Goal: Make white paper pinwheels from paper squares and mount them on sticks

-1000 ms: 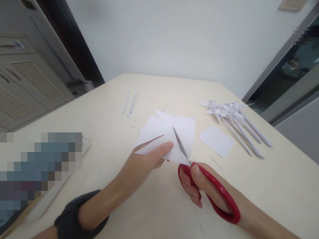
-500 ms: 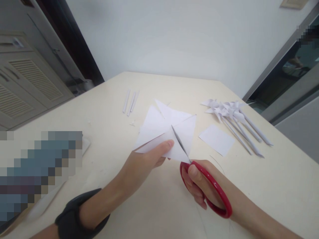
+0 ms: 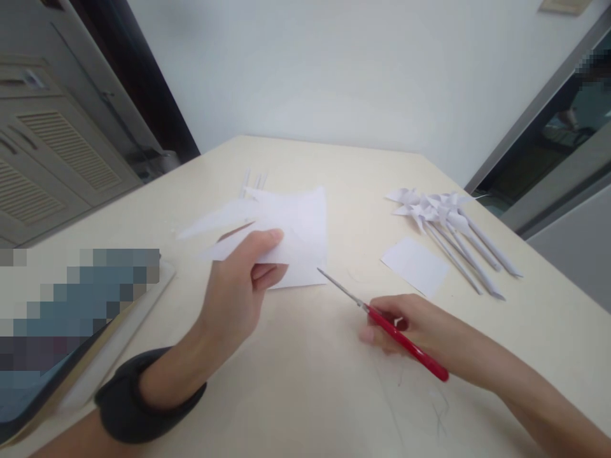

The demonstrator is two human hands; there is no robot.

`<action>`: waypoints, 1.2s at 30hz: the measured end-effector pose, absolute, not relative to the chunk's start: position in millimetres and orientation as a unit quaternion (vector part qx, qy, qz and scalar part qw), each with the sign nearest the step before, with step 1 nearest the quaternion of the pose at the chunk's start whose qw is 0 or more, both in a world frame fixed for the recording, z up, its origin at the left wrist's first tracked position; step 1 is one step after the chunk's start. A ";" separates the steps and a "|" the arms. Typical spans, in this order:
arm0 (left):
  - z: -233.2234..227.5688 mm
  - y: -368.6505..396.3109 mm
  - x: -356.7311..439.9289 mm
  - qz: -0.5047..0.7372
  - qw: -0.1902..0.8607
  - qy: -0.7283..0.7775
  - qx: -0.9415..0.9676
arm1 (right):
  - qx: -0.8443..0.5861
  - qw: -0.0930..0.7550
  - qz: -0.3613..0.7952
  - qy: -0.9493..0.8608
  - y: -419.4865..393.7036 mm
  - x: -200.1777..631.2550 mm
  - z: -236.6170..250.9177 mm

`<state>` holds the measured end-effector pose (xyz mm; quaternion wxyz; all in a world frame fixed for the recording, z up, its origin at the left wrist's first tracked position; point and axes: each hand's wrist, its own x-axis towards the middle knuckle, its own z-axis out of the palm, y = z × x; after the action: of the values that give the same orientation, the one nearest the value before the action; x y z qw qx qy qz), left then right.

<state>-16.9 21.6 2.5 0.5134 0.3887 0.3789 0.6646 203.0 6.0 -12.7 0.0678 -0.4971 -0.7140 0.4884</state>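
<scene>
My left hand pinches a white sheet of paper between thumb and fingers above the table. Slits divide the sheet into flaps, and its left side is blurred by motion. My right hand grips red-handled scissors by the handles. Their metal blades are together and point up and left, just apart from the paper's lower right corner. A smaller white paper square lies on the table beyond my right hand.
Several paper pinwheels on rolled paper sticks lie at the right of the table. Thin paper rolls lie behind the held sheet. A blurred-out device stands at the left edge, and a white wall rises behind.
The scissors have come out of the paper, closed and turned edge-on. My left hand has moved left and turned the sheet.
</scene>
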 end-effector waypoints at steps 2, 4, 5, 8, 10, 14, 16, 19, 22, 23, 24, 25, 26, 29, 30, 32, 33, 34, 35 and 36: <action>-4.1 20.9 -17.7 0.603 0.542 0.390 0.436 | -0.558 0.083 0.315 -0.763 11.6 207.9 -18.5; -10.2 18.0 -15.5 0.523 0.564 0.407 0.493 | -0.566 0.097 0.193 -0.796 15.7 209.9 -24.0; -12.1 16.3 -13.9 0.490 0.565 0.412 0.521 | -0.557 0.099 0.168 -0.807 17.2 210.2 -26.1; -12.8 12.5 -10.1 0.409 0.542 0.432 0.594 | -0.526 0.090 0.159 -0.831 20.0 210.1 -29.2; -11.3 11.8 -10.0 0.355 0.517 0.465 0.625 | -0.510 0.088 0.150 -0.843 21.1 210.5 -29.7; -10.5 11.5 -11.2 0.277 0.484 0.538 0.632 | -0.492 0.096 0.158 -0.851 23.4 213.2 -29.4; -10.8 11.5 -10.0 0.263 0.477 0.547 0.636 | -0.499 0.116 0.175 -0.841 24.7 214.5 -26.8; -11.9 12.9 -6.0 0.256 0.481 0.541 0.640 | -0.534 0.188 0.201 -0.800 25.9 215.1 -17.8; -14.8 14.6 -2.6 0.268 0.466 0.549 0.640 | -0.526 0.290 0.315 -0.735 25.3 213.4 -8.4; -15.7 14.6 -2.1 0.272 0.457 0.553 0.642 | -0.510 0.317 0.368 -0.710 24.9 212.5 -6.7; -16.1 14.3 -2.0 0.270 0.451 0.557 0.643 | -0.494 0.338 0.410 -0.688 24.4 211.8 -6.0; -15.8 13.8 -2.3 0.262 0.449 0.561 0.644 | -0.486 0.354 0.435 -0.671 24.1 211.2 -6.2; -14.5 13.3 -3.0 0.248 0.454 0.563 0.645 | -0.485 0.365 0.443 -0.660 23.9 210.9 -6.9; -6.3 13.6 -6.8 0.218 0.512 0.524 0.645 | -0.510 0.376 0.399 -0.663 24.7 212.1 -9.2; -3.1 14.9 -8.3 0.224 0.552 0.484 0.641 | -0.519 0.374 0.373 -0.672 25.2 212.9 -9.3; 1.6 19.2 -10.8 0.251 0.641 0.380 0.618 | -0.532 0.364 0.320 -0.694 26.1 214.3 -8.2; 2.7 21.7 -11.5 0.265 0.670 0.341 0.604 | -0.537 0.358 0.291 -0.706 26.2 214.7 -7.4; 2.9 24.1 -11.7 0.275 0.686 0.325 0.590 | -0.540 0.352 0.264 -0.717 26.1 214.7 -6.7; 2.3 26.0 -11.3 0.284 0.688 0.332 0.580 | -0.541 0.348 0.238 -0.728 25.8 214.5 -6.2; 1.0 27.2 -10.4 0.288 0.680 0.355 0.573 | -0.539 0.346 0.212 -0.738 25.2 214.0 -6.0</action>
<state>-10.4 27.2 1.0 0.6798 0.5732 0.3552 0.2884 214.0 25.2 -6.0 0.3458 -0.5390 -0.7383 0.2117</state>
